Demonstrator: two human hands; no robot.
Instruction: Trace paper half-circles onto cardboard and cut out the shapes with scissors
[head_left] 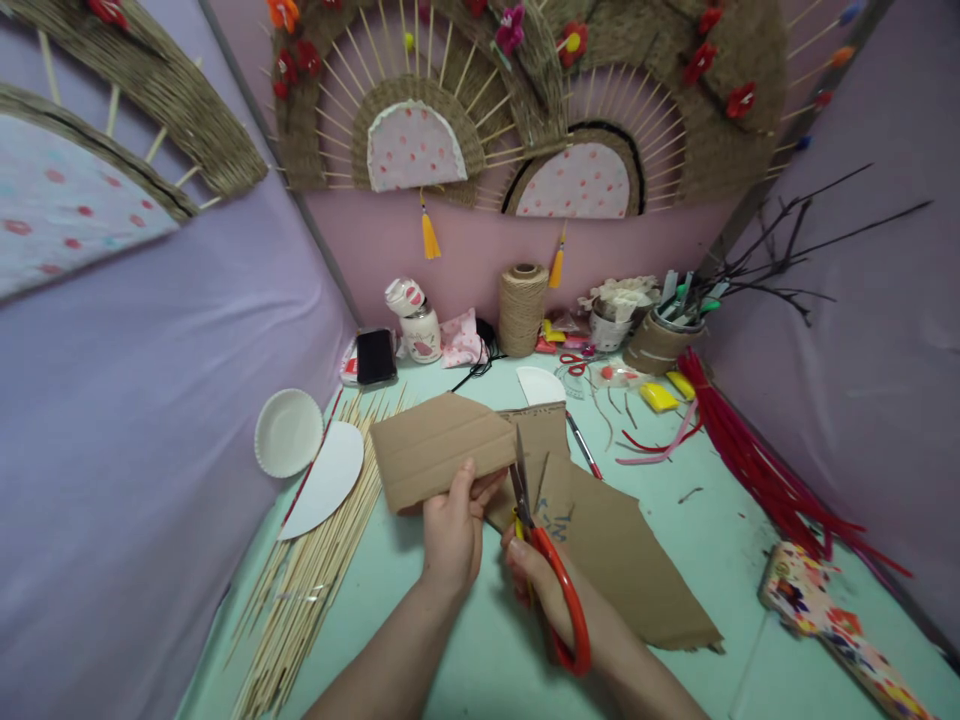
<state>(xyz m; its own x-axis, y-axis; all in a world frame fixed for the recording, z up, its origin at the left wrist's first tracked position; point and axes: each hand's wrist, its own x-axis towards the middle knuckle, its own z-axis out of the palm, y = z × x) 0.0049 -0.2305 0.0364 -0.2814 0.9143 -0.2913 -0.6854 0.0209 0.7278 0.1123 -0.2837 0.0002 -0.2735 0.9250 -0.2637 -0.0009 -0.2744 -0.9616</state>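
Note:
My left hand (pixel 456 525) grips the lower edge of a cardboard piece (pixel 435 445), thumb on top and fingers beneath, and the piece is raised over the table. My right hand (pixel 544 580) is closed round red-handled scissors (pixel 561 590). Their blades are parted and point away from me, at the right end of the held cardboard. Below and to the right, a larger cardboard sheet (pixel 630 560) with dark pen marks lies on the table. Another cardboard piece (pixel 540 430) is partly hidden behind the blades.
Thin wooden sticks (pixel 322 560) lie at left under a white half-disc (pixel 330 485), beside a white paper dish (pixel 289 432). A twine spool (pixel 523 310), bottle (pixel 420 330) and branch-filled pot (pixel 664 340) line the back. Red strips (pixel 757 460) and a patterned glue gun (pixel 832 620) are at right.

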